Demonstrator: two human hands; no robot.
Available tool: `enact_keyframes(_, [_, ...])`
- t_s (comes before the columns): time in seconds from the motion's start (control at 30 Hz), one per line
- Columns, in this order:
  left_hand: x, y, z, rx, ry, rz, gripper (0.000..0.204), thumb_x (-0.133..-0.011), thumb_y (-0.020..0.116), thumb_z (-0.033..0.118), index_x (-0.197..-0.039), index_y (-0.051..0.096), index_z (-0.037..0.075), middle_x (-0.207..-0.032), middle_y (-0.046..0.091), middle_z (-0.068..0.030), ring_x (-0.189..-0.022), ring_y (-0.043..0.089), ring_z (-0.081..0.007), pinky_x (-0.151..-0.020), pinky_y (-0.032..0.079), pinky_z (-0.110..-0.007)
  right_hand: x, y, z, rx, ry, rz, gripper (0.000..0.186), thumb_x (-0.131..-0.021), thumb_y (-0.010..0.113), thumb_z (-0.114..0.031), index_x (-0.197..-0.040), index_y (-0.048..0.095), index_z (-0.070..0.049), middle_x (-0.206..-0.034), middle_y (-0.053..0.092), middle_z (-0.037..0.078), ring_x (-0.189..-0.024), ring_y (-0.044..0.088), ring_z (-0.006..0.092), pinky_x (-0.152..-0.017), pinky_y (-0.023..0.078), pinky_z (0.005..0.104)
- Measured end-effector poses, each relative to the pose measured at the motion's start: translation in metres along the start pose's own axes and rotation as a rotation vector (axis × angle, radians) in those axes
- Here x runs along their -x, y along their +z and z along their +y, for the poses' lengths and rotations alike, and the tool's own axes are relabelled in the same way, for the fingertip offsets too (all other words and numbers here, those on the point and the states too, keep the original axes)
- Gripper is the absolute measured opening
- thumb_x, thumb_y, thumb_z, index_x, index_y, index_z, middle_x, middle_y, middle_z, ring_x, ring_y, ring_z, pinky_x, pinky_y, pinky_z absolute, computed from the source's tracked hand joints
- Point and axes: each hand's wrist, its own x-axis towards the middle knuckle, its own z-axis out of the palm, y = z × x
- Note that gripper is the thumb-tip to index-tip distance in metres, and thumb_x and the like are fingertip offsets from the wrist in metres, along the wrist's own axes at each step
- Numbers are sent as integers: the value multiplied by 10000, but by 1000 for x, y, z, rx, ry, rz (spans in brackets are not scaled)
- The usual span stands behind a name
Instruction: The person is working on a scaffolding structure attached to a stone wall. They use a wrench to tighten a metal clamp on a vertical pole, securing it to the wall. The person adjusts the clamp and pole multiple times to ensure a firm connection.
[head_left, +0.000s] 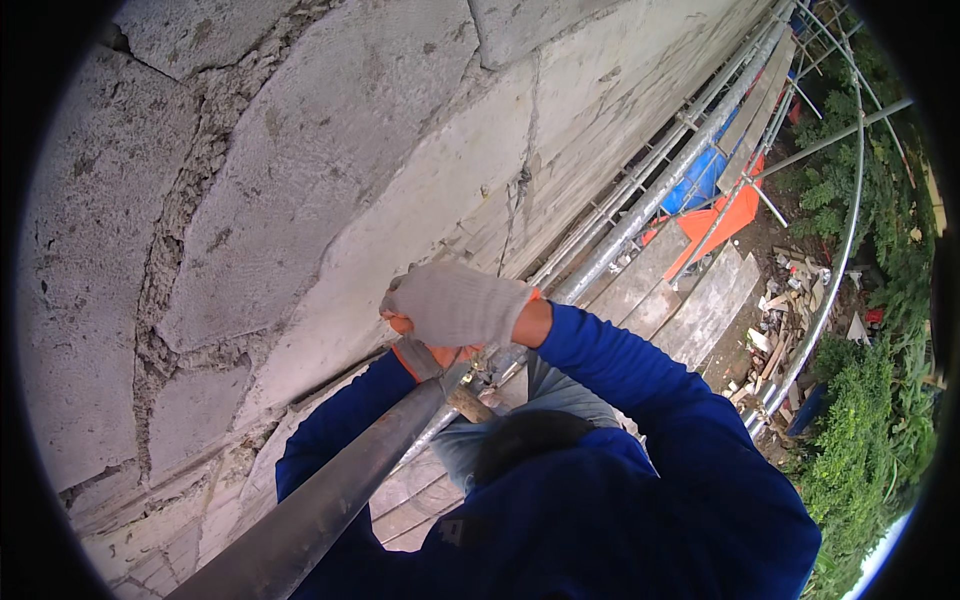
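My right hand (455, 305), in a grey knitted glove with orange at the palm, is pressed against the grey block wall (300, 170), fingers curled; what it grips is hidden. Just under it my left hand (418, 358), also gloved, is closed around a tool with a short wooden handle (469, 404) that sticks out down and to the right. The tool's head is covered by the hands. A long grey metal bar (320, 500) runs from the lower left up to the hands. Both sleeves are blue.
Rough mortar joints and cracks cross the wall. Scaffold tubes (640, 215) run along its foot far below, with wooden planks (700, 300), a blue and orange sheet (715, 215), rubble (785, 310) and green bushes (870, 440) at the right.
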Motion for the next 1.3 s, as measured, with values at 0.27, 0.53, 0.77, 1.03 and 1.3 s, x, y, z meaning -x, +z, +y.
enact_keyframes(0.27, [-21,27,13,498,-610,-102,655,-1019,424,561,-1193,575,-53,-822,711,-77,-589,702,-125,-405,515,-195,104,7,117,-47,460,65,443,-801,712,-75,-1237,639,-86,-1210,661,156,-1101,645,333,-957,523,382])
enact_keyframes(0.53, [-27,32,22,276,-564,-41,714,-1044,329,569,-1113,605,-87,-664,693,-64,-344,515,-86,-334,437,-282,45,82,135,-88,16,121,450,-778,717,-146,-1212,623,-71,-1254,600,150,-1126,617,306,-938,507,397])
enact_keyframes(0.77, [-35,-2,-12,115,-752,-282,702,-1029,339,593,-1245,579,-31,-951,694,-238,-533,647,-221,-420,508,-285,154,81,97,-137,475,95,268,-902,654,-264,-1080,613,-67,-877,637,195,-846,632,411,-713,494,489])
enact_keyframes(1.03, [39,66,63,-755,218,20,630,-880,709,362,-1324,516,-42,-1132,644,-204,-892,669,-313,-771,554,-373,199,0,-63,-22,568,336,399,-903,667,-142,-1292,583,-119,-860,624,156,-734,660,350,-621,520,425])
enact_keyframes(1.3, [40,78,85,-1605,387,-33,591,-887,681,361,-1301,520,-28,-1098,651,-189,-891,672,-289,-747,553,-372,98,-39,-112,467,-83,175,377,-883,616,-151,-1249,581,-65,-826,619,82,-685,667,243,-552,533,358])
